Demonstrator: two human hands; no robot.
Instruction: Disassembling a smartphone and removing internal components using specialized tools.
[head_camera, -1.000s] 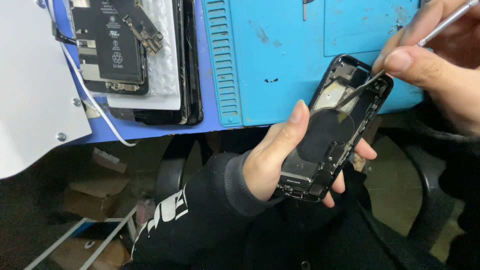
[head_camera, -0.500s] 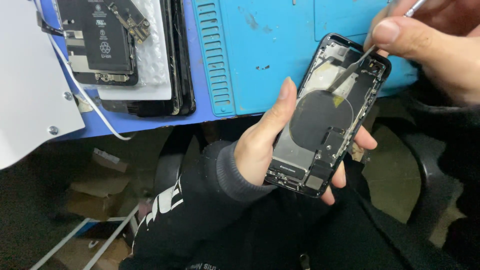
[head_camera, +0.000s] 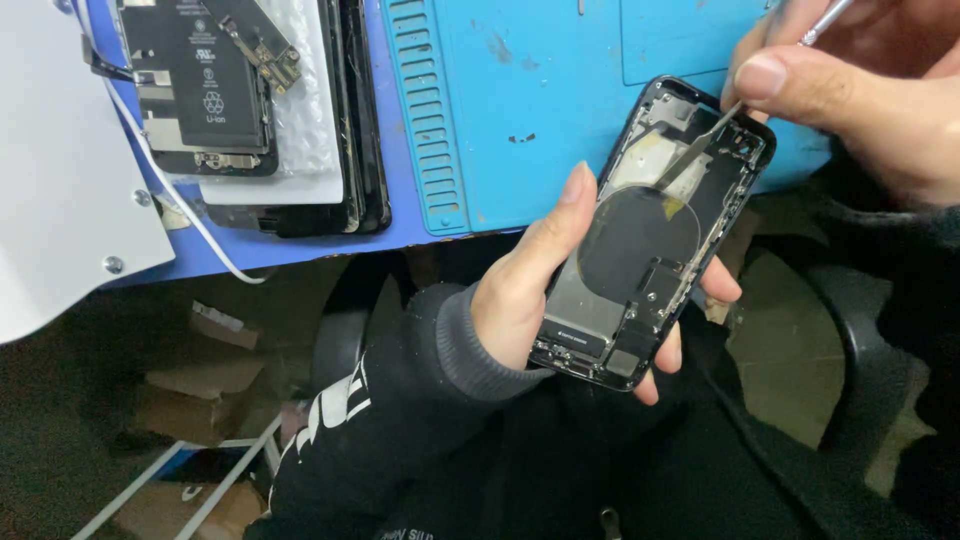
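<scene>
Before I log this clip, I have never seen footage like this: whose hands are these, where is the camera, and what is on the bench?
There is no machine here. One camera sits on a person's head and looks down at their own two bare hands. The left hand, in a black sleeve, grips an opened phone shell with its inner parts showing. The right hand pinches thin metal tweezers, whose tips reach inside the upper part of the shell. Behind lies a blue mat with a ribbed edge. To its left rests a stack of phone parts, with a black battery on top and a white cable trailing off. A white panel fills the left edge. Boxes lie on the floor below.
</scene>
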